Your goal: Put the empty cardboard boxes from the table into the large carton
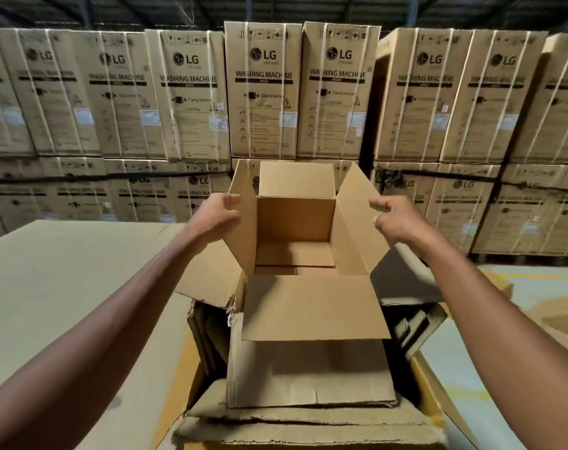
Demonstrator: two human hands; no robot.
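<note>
An empty brown cardboard box (295, 222) with its top flaps standing open is held up in front of me, its near flap (312, 306) hanging toward me. My left hand (216, 216) grips the box's left flap. My right hand (396, 219) pinches the edge of the right flap. Below the box is the large carton (429, 407), open, with other cardboard boxes (308, 371) and torn flaps lying inside it. The held box hides the carton's far part.
A wide flat cardboard surface (65, 287) lies to my left, beside the carton. Stacked washing-machine cartons (263, 92) form a wall behind. Grey floor (490, 378) with cardboard pieces (565, 316) shows at the right.
</note>
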